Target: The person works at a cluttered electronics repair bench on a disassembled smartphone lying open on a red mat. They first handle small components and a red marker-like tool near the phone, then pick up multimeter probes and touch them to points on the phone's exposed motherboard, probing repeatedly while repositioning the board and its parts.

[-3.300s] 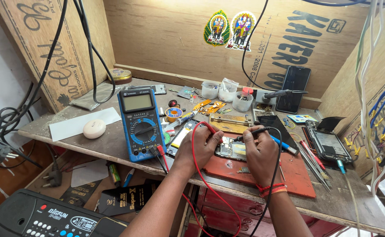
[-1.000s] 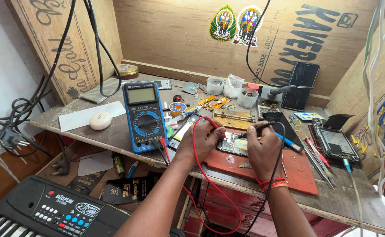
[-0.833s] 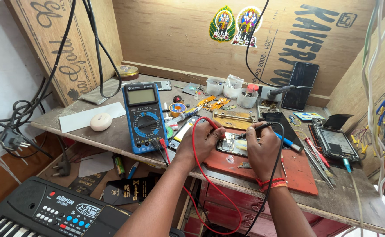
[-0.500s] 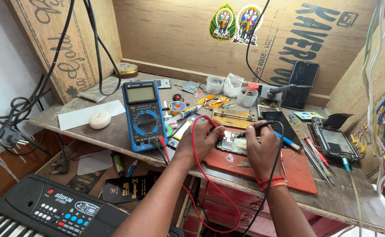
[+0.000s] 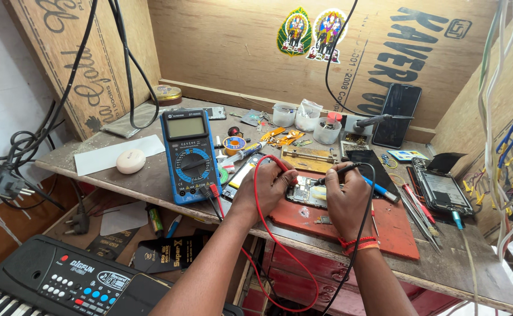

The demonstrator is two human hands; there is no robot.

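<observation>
Bottom left of the frame there's an electronic keyboard (image 5: 52,281) sitting under the workbench (image 5: 151,181). Compared with a second ago nothing's really shifting, so the probing is looking steady. Mid-frame, the left hand (image 5: 268,190) is pinching the red probe (image 5: 280,165) and the right hand (image 5: 345,196) is clamping the black probe (image 5: 338,172), both tips pressing on the phone circuit board (image 5: 307,192) lying on the red mat (image 5: 350,225). Wrists are bending inward. Further back left, the blue multimeter (image 5: 189,153) is lying face up.

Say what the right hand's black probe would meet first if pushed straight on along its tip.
Probably the circuit board on the red mat: the right hand aims the black probe leftward at it, though contact is unclear.
</observation>
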